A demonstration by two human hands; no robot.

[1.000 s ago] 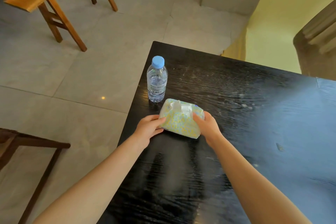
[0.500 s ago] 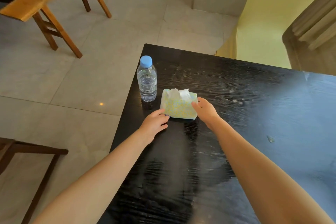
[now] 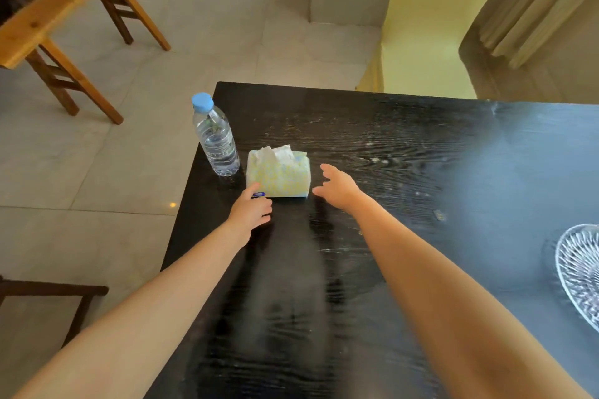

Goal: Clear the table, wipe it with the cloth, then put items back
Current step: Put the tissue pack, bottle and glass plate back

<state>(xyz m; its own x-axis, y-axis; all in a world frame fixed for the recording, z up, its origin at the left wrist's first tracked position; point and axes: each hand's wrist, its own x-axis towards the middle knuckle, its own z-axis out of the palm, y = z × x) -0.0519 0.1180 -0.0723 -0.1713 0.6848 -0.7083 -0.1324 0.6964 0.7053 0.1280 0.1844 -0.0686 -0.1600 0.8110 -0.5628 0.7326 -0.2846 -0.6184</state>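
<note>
Lying crosswise, tissue tuft up: tissue pack [image 3: 278, 173] between slack, empty left hand [image 3: 251, 211] and right hand [image 3: 337, 186].

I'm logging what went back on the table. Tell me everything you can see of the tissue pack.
The tissue pack is a soft rectangular packet in pale yellow-and-blue patterned wrap, with white tissue sticking out of its top. It lies flat near the table's left edge, just right of the water bottle. The left hand's fingertip touches its near corner; the right hand is open beside it.
</note>
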